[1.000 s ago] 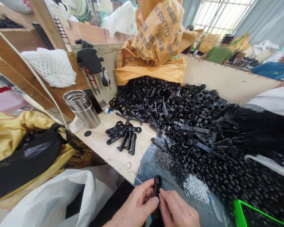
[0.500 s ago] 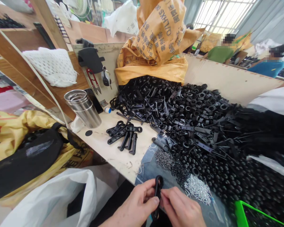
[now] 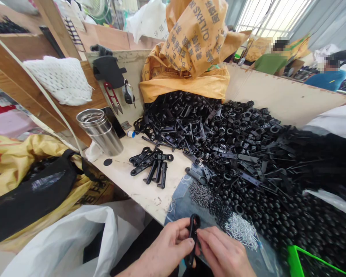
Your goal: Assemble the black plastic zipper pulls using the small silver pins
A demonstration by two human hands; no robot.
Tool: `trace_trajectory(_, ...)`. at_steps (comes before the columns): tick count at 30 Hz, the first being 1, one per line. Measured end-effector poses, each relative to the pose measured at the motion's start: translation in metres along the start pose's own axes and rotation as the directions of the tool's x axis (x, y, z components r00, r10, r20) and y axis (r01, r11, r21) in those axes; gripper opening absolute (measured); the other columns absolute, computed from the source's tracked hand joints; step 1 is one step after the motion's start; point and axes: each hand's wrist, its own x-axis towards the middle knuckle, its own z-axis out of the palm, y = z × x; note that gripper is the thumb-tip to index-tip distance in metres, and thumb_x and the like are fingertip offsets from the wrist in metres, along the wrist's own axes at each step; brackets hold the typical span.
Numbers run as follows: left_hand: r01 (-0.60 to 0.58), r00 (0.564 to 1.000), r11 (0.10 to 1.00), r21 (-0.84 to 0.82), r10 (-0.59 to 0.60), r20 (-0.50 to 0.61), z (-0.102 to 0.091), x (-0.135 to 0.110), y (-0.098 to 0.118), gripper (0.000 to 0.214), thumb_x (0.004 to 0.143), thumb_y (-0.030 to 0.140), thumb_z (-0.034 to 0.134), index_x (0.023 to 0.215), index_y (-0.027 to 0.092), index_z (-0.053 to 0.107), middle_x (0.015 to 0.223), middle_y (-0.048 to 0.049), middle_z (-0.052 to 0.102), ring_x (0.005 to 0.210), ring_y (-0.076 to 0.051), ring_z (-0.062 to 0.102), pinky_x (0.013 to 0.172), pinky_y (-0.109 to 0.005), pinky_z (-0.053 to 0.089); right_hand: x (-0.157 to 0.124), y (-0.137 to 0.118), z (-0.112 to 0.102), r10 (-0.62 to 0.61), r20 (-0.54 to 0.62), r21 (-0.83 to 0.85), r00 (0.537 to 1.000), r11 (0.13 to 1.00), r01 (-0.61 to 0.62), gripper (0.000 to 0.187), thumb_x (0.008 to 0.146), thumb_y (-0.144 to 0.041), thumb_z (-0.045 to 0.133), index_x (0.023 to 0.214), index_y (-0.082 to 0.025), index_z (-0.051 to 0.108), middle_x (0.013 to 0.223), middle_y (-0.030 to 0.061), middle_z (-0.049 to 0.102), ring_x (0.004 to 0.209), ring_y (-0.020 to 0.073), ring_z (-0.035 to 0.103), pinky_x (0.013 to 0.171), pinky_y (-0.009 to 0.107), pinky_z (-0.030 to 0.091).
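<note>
Both hands pinch one black plastic piece (image 3: 193, 234), upright at the near edge of the counter (image 3: 138, 188). My left hand (image 3: 165, 252) clamps its shaft between thumb and fingers, and my right hand (image 3: 226, 256) closes its fingertips on its right side. I judge the hold slight: a hard twist could let the piece slip and drop into the gap beside the white bag (image 3: 60, 246). A careless wrist could scatter the silver pins (image 3: 241, 231) just beyond, on the denim cloth (image 3: 178, 200).

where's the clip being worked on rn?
Head view, bottom centre: the black clip is held between the left hand and right hand, at the near edge of the table, just in front of the denim cloth and silver pins.
</note>
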Motion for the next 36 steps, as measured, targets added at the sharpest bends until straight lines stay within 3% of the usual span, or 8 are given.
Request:
trace_trajectory(5, -0.007, 1.000, 0.999, 0.048, 0.007, 0.007, 0.000, 0.000, -0.007, 0.040, 0.089, 0.034, 0.071, 0.124, 0.016, 0.068, 0.087, -0.0045, 0.065, 0.083, -0.019, 0.063, 0.073, -0.029, 0.055, -0.001, -0.004, 0.008, 0.138, -0.062, 0.098, 0.988, 0.986, -0.132, 0.016, 0.106, -0.025, 0.050, 0.101, -0.023, 0.065, 0.082, 0.0003, 0.072, 0.068, 0.0109, 0.073, 0.064, 0.015, 0.056)
trace_trajectory(8, -0.009, 0.999, 0.953, 0.302, 0.024, -0.043, -0.004, -0.001, -0.006, 0.048, 0.092, 0.033, 0.064, 0.138, 0.018, 0.062, 0.092, -0.0063, 0.072, 0.080, -0.020, 0.066, 0.077, -0.032, 0.056, -0.006, -0.003, 0.012, 0.229, -0.074, 0.141, 0.971, 0.966, -0.217, 0.013, 0.104, -0.027, 0.056, 0.100, -0.023, 0.067, 0.085, 0.0005, 0.074, 0.072, 0.0121, 0.074, 0.068, 0.016, 0.058)
trace_trajectory(13, -0.031, 0.972, 0.554, 0.832, 0.210, -0.104, -0.008, 0.001, 0.011, 0.058, 0.096, 0.028, 0.055, 0.153, 0.021, 0.051, 0.134, -0.0143, 0.068, 0.120, -0.031, 0.064, 0.108, -0.043, 0.047, -0.018, 0.002, 0.007, 0.354, -0.240, 0.121, 0.904, 0.935, -0.334, 0.014, 0.103, -0.029, 0.058, 0.105, -0.023, 0.071, 0.092, 0.0022, 0.077, 0.081, 0.0144, 0.076, 0.076, 0.017, 0.059)
trace_trajectory(19, -0.098, 0.969, 0.232, 0.968, 0.242, 0.041, -0.008, 0.006, 0.015, 0.059, 0.097, 0.020, 0.043, 0.157, 0.020, 0.044, 0.120, -0.0172, 0.071, 0.108, -0.034, 0.067, 0.097, -0.050, 0.055, -0.030, 0.001, 0.007, 0.285, -0.344, 0.039, 0.895, 0.956, -0.290, 0.020, 0.106, -0.027, 0.051, 0.099, -0.023, 0.070, 0.087, 0.0005, 0.076, 0.077, 0.0128, 0.076, 0.075, 0.017, 0.059)
trace_trajectory(24, -0.031, 0.941, 0.356, 0.934, 0.325, -0.092, -0.015, 0.004, 0.018, 0.061, 0.094, 0.027, 0.058, 0.154, 0.023, 0.049, 0.138, -0.0141, 0.067, 0.117, -0.032, 0.065, 0.106, -0.044, 0.050, -0.031, 0.006, 0.014, 0.267, -0.353, -0.003, 0.897, 0.958, -0.286, 0.021, 0.107, -0.027, 0.048, 0.105, -0.023, 0.069, 0.090, 0.0012, 0.075, 0.078, 0.0134, 0.075, 0.074, 0.020, 0.059)
trace_trajectory(29, 0.044, 0.916, 0.535, 0.843, 0.316, -0.248, -0.021, 0.005, 0.025, 0.052, 0.086, 0.025, 0.068, 0.137, 0.028, 0.065, 0.103, -0.0050, 0.075, 0.090, -0.025, 0.067, 0.089, -0.038, 0.053, -0.026, 0.011, 0.018, 0.268, -0.335, -0.023, 0.903, 0.956, -0.292, 0.024, 0.109, -0.028, 0.044, 0.105, -0.024, 0.068, 0.089, 0.0015, 0.074, 0.079, 0.0144, 0.074, 0.072, 0.021, 0.059)
trace_trajectory(33, 0.003, 0.968, 0.897, 0.441, 0.108, -0.228, -0.023, 0.009, 0.030, 0.056, 0.084, 0.037, 0.076, 0.135, 0.021, 0.061, 0.090, -0.0023, 0.070, 0.082, -0.021, 0.067, 0.079, -0.034, 0.051, -0.022, 0.013, 0.021, 0.269, -0.305, 0.026, 0.913, 0.961, -0.274, 0.022, 0.108, -0.028, 0.045, 0.108, -0.024, 0.067, 0.091, 0.0017, 0.073, 0.082, 0.0144, 0.074, 0.075, 0.021, 0.059)
trace_trajectory(36, 0.035, 0.986, 0.988, 0.153, -0.009, -0.167, -0.021, 0.011, 0.037, 0.064, 0.080, 0.047, 0.080, 0.133, 0.018, 0.059, 0.091, -0.0038, 0.068, 0.079, -0.019, 0.067, 0.074, -0.032, 0.050, -0.016, 0.012, 0.025, 0.285, -0.289, 0.111, 0.914, 0.958, -0.263, 0.020, 0.108, -0.028, 0.047, 0.112, -0.025, 0.067, 0.094, 0.0014, 0.073, 0.084, 0.0133, 0.074, 0.077, 0.019, 0.058)
